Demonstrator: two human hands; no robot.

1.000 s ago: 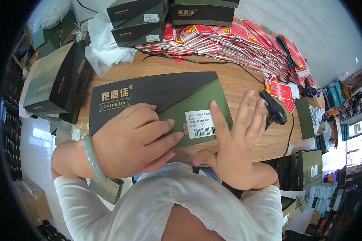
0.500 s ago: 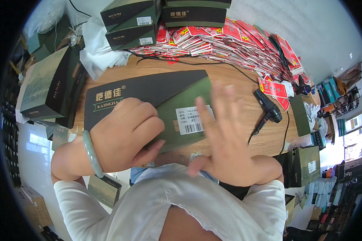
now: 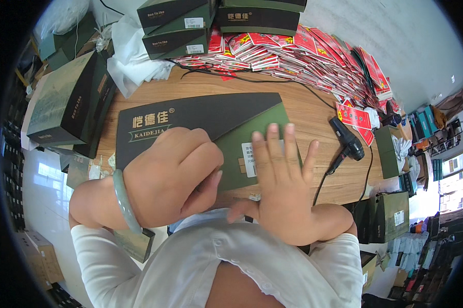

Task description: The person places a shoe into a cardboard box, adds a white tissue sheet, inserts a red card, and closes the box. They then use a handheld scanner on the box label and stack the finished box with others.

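A shoebox [image 3: 200, 115], black and green with gold lettering, stands on the wooden table in front of me. A white barcode label [image 3: 249, 160] is on its green part. My right hand [image 3: 282, 190] is open and flat, its fingers apart over the label and covering most of it. My left hand [image 3: 172, 177], with a pale green bangle [image 3: 122, 200] at its wrist, is curled closed over the box's lower left. Whatever its fingers may hold is hidden.
A black hair dryer [image 3: 347, 141] and its cord lie to the right. Red printed cards [image 3: 303, 66] are heaped at the back, with stacked shoeboxes [image 3: 175, 28] beside them. More shoeboxes [image 3: 67, 102] and white wrapping [image 3: 134, 56] stand at the left.
My right hand has come down onto the label, its fingers now covering most of it. My left hand stays curled and has shifted slightly right and down in the picture.
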